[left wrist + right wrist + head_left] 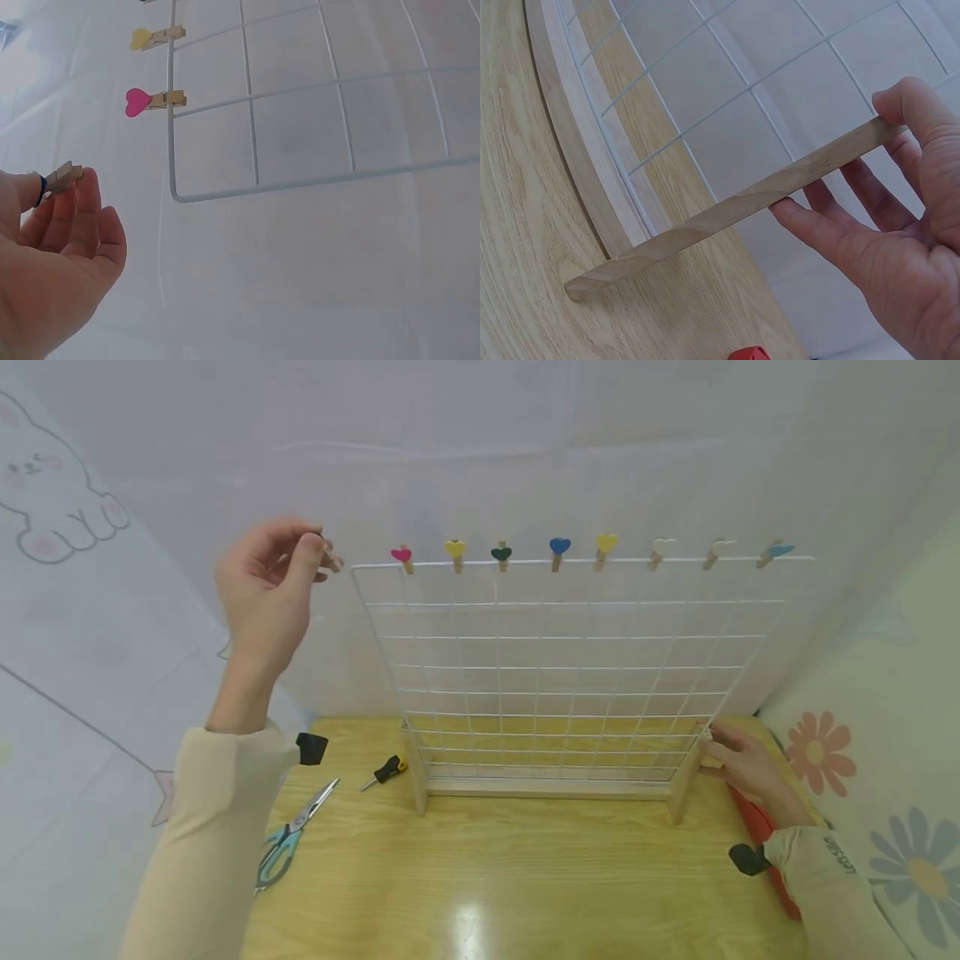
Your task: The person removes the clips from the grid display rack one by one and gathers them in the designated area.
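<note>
My left hand [270, 585] is raised beside the top left corner of a white wire grid [528, 563]. Between thumb and fingers it pinches a small wooden clothespin [64, 177] with a dark piece on one end, mostly covered by the thumb. Apart from the grid, this clothespin points toward it. Along the top wire sit several heart clothespins, from a pink one [402, 555] on the left to a light blue one [780, 550] on the right. Low on the right, my right hand [753, 768] holds the upper end of the stand's wooden side leg [727, 214].
Teal-handled scissors [303, 814] lie at the left of the wooden table [525, 877], their blades toward the stand. A black and yellow screwdriver [387, 770] lies near the left leg. Something red [757, 818] lies under the right forearm. Printed pale sheeting surrounds the table.
</note>
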`<state>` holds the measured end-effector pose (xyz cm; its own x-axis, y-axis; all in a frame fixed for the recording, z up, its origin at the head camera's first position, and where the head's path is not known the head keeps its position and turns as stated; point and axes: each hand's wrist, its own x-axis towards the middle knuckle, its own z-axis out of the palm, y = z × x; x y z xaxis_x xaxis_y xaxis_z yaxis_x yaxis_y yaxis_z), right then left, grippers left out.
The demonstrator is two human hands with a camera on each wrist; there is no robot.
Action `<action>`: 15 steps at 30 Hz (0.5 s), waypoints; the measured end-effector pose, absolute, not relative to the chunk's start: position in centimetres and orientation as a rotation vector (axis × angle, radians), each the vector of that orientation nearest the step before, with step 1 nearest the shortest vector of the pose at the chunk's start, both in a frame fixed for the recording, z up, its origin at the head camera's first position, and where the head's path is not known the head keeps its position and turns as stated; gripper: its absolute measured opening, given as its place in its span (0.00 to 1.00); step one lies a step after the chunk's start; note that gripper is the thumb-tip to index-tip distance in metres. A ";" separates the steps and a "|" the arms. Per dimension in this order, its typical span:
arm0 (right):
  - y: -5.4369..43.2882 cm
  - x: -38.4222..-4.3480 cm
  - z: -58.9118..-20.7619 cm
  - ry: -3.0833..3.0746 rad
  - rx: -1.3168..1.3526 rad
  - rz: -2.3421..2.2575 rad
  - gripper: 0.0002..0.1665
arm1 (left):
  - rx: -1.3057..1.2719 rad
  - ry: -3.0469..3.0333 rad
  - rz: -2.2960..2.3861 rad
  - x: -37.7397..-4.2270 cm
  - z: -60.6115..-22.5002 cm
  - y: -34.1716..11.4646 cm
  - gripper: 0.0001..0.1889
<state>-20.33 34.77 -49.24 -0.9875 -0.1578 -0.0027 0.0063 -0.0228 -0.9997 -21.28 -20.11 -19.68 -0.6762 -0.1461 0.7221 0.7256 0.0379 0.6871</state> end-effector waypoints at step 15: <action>34.7 -20.2 -48.9 2.093 -0.150 -2.173 0.39 | -0.451 -1.802 -1.714 -18.6 -29.3 -23.3 0.08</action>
<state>-20.20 34.75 -48.90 -0.9877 -0.1559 -0.0125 0.0184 -0.0361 -0.9992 -18.57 -23.32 -29.29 -0.7596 -0.1594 0.6306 0.6219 0.1060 0.7759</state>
